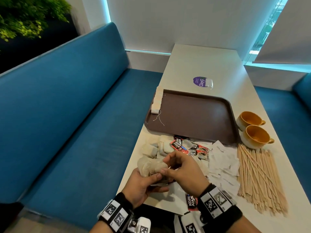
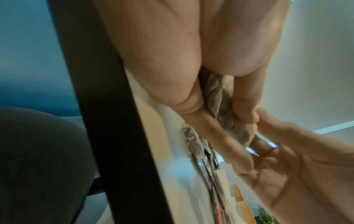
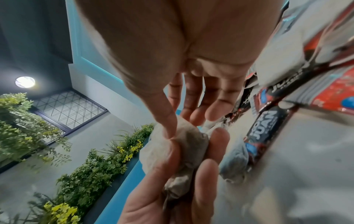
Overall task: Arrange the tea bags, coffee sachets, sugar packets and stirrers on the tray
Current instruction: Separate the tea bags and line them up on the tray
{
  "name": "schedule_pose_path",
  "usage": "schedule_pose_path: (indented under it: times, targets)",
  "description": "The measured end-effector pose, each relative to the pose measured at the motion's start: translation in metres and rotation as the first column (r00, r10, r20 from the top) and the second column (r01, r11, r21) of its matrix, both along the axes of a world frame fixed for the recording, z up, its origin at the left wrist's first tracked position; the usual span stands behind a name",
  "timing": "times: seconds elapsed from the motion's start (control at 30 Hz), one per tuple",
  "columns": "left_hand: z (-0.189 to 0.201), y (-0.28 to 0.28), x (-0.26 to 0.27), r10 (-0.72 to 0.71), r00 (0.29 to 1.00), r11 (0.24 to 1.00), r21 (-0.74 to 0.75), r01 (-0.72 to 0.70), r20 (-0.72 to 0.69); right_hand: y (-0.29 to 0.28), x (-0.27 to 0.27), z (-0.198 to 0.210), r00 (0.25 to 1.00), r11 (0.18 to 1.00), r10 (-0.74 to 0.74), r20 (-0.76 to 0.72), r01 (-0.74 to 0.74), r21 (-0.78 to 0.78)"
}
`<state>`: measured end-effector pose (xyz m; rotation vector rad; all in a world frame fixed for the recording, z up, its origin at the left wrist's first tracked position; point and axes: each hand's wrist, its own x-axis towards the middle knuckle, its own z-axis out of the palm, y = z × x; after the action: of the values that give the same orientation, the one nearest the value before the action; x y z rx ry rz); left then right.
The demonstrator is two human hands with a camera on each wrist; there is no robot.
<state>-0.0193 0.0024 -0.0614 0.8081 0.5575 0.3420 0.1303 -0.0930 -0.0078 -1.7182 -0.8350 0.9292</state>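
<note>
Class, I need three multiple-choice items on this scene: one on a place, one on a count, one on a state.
1. Where do the stirrers lie?
A. on the tray
B. on the table, right of the sugar packets
C. in a cup

2. How many cups stand by the tray?
A. one
B. two
C. four

3. What does the left hand do?
A. holds tea bags
B. rests flat
C. grips a stirrer

Key: 1 B, they lie fanned on the table; 2 B, two orange cups; 3 A, its fingers curl round the bags.
</note>
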Motion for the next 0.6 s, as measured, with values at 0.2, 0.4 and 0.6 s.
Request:
schedule_pose_path:
  times: [0.2, 0.4, 0.6]
  targets:
    - [0.001, 0.001, 0.0, -0.012, 1.0, 0.999, -0.031, 0.012, 0.009, -0.002, 0.005, -0.007, 0.999, 1.0, -0.029, -0.042, 0.028, -0.011]
    - [-0.007, 0.003, 0.0, 0.054, 0.998, 0.995, -0.085, -0.051, 0.031, -0.002, 0.014, -0.014, 0.98, 0.98, -0.179, -0.086, 0.185, 0.07]
    - [-0.008, 0.001, 0.002, 0.044, 0.999, 0.998, -0.036, -0.044, 0.004, 0.0, 0.011, -0.008, 0.977, 0.983, -0.138, -0.161, 0.154, 0.094]
